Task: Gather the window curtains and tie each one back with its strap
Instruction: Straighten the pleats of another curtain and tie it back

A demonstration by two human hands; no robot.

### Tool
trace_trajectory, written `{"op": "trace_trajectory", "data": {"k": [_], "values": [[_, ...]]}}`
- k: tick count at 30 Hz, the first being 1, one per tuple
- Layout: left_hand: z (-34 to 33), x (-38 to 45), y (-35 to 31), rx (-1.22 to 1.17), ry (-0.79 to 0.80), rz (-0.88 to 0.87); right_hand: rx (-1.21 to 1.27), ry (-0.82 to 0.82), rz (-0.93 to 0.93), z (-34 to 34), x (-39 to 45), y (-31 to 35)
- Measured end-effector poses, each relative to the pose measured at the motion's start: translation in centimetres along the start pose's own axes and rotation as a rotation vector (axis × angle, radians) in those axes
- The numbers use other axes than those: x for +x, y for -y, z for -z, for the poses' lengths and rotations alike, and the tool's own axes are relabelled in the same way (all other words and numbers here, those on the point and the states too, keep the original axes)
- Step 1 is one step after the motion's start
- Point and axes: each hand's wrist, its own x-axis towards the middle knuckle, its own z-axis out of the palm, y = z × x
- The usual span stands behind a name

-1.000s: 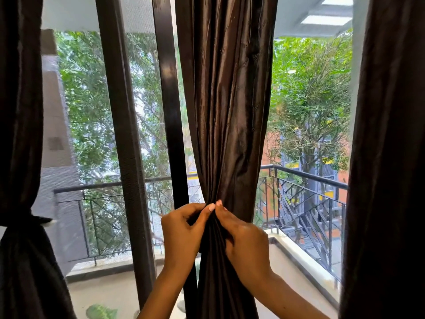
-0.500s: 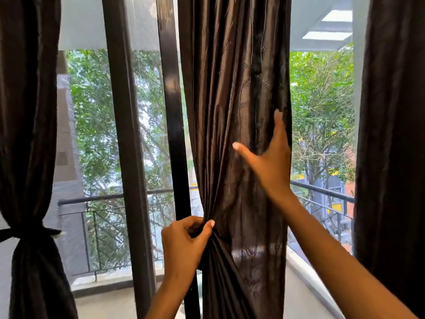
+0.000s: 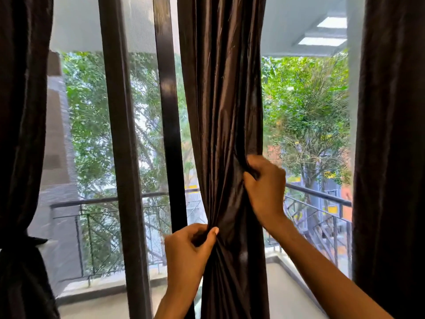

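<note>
From the head camera, the middle brown curtain (image 3: 220,134) hangs in front of the window frame (image 3: 169,116). The left hand (image 3: 187,252) pinches its gathered folds low, and the right hand (image 3: 264,185) grips the right edge higher. The left curtain (image 3: 20,134) is already tied with its strap (image 3: 23,244).

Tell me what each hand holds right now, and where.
Both grip the middle curtain. The left hand pinches the gathered folds at its left edge, low down; the right hand bunches fabric at its right edge, higher up. No strap shows in either.
</note>
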Motion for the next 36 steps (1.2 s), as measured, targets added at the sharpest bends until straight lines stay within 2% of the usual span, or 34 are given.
{"op": "trace_trajectory", "data": {"k": [5, 9, 15, 20, 27, 28, 31, 32, 34, 36], "values": [[-0.7, -0.7, -0.4, -0.074, 0.016, -0.011, -0.114, 0.030, 0.064, 2.3, -6.8, -0.7], [-0.9, -1.1, -0.5, -0.110, 0.013, -0.005, -0.114, 0.061, 0.100, 2.8, -10.0, -1.4], [-1.1, -1.3, -0.6, -0.121, 0.014, 0.025, -0.151, 0.196, -0.022, 2.6, -12.7, -1.5], [-1.0, -1.4, -1.2, -0.122, -0.011, 0.030, -0.059, 0.285, -0.109, 1.8, -15.4, -1.6], [-0.8, -0.9, -0.8, 0.011, -0.062, 0.026, 0.035, 0.410, 0.006, 1.9, -15.3, -0.9], [-0.6, -0.6, -0.5, 0.029, -0.058, 0.024, 0.095, 0.380, -0.008, 2.2, -14.9, -0.6], [-0.1, 0.0, -0.1, 0.027, -0.062, 0.050, 0.227, 0.014, -0.069, 2.9, -12.0, -0.3], [0.1, 0.1, -0.1, 0.014, -0.065, 0.067, 0.227, -0.048, -0.093, 2.9, -10.7, -0.4], [0.2, 0.0, 0.0, -0.002, -0.065, 0.090, 0.259, -0.017, -0.170, 2.3, -8.6, -0.4], [0.3, -0.1, 0.0, 0.003, -0.061, 0.097, 0.195, 0.051, -0.125, 1.5, -8.3, -0.8]]}}
